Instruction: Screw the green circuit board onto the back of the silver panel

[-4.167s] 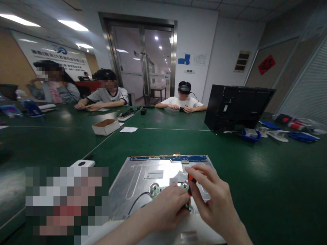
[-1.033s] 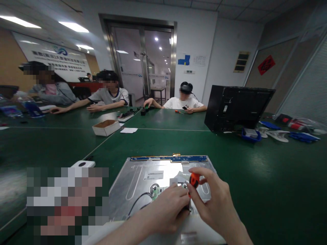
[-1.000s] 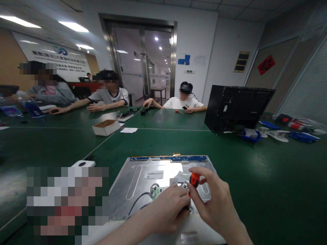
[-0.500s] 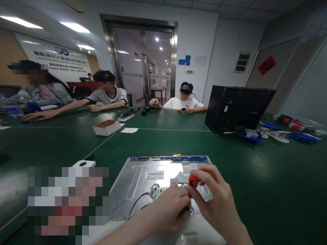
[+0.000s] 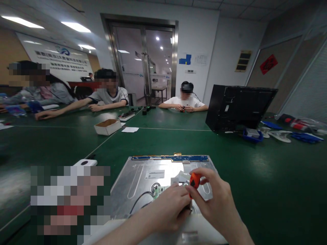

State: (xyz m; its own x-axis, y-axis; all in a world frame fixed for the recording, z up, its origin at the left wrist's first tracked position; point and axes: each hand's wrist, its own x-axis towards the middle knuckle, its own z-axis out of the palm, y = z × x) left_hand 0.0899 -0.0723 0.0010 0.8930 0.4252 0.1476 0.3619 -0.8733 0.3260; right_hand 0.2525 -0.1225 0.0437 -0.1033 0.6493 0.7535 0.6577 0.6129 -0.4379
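A silver metal panel (image 5: 138, 173) lies in front of me, with a blue circuit strip (image 5: 153, 158) along its far edge. My right hand (image 5: 217, 194) pinches the orange and black handle of a screwdriver (image 5: 195, 180), held upright over the panel's right half. Close beside its lower end, my left hand (image 5: 173, 204) is closed near the shaft; its fingertips are largely hidden, so what they hold cannot be made out. Left of that hand, a green circuit board (image 5: 158, 191) with a black cable (image 5: 136, 201) shows on the panel.
A black monitor housing (image 5: 240, 109) stands at the right, beside a blue tray (image 5: 252, 135). An open white box (image 5: 107, 127) and a paper (image 5: 130, 129) lie further off on the green table (image 5: 158, 139). Several people sit at the far side and left.
The screwdriver handle appears turned slightly in my right hand's fingers. My left hand has barely moved. Across the table, a person's raised hand has come down beside the other.
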